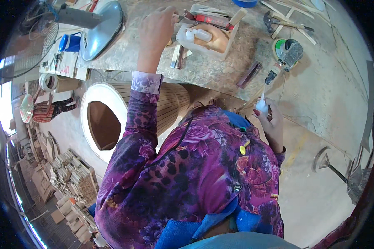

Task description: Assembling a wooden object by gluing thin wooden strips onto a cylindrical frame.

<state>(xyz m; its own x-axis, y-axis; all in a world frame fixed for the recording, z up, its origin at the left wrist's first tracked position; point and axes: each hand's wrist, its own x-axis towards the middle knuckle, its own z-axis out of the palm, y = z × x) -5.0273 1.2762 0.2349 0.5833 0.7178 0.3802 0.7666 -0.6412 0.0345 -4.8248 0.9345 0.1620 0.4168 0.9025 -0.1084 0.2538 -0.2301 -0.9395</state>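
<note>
My right hand (273,120) is closed around a small white squeeze bottle (262,106) with a thin nozzle pointing up, just off the table's near edge. My left hand (158,29) is over the table at the left side of a white plastic bin (220,53). Its fingers are drawn together at the bin's corner, and what they pinch is too small to make out. Inside the bin lie a small white bottle (202,35), a red tool (212,19) and wood strips. Beside the bin's near left corner lies a chisel-like blade (175,56).
A sander (291,54), a dark reddish block (249,74) and a hammer (289,23) lie on the worn table (212,70). At left are a metal lamp shade (106,31) and a blue mug (70,42). A slatted wooden drum (124,93) stands below; another person (50,110) is beyond.
</note>
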